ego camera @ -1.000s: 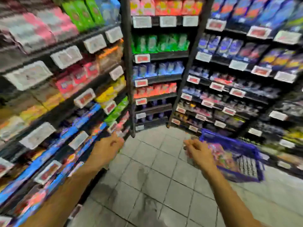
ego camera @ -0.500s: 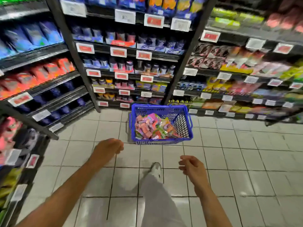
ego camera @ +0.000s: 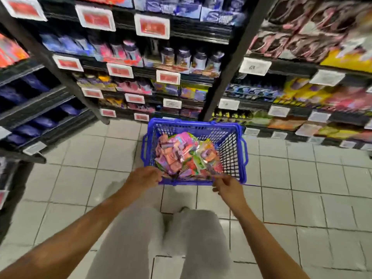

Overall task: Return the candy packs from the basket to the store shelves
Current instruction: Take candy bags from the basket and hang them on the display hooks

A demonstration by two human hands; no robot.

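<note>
Your hands reached the basket (ego camera: 231,156) on the floor below the shelves (ego camera: 181,77); packs (ego camera: 181,156) lay heaped inside. Left hand (ego camera: 144,177) and right hand (ego camera: 229,187) curled at the near rim; grip unclear. Step: picking. Next calls for pinching one pack.

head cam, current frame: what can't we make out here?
- Price tags, head view: motion blur, print unreadable.
- Candy packs in the blue basket: piled and overlapping, count and brands unclear.
- Left hand and right hand at the basket's near rim: fingertips blurred, grip unclear.
- Right-side shelves: smeared and cut off by the frame edge.
</note>
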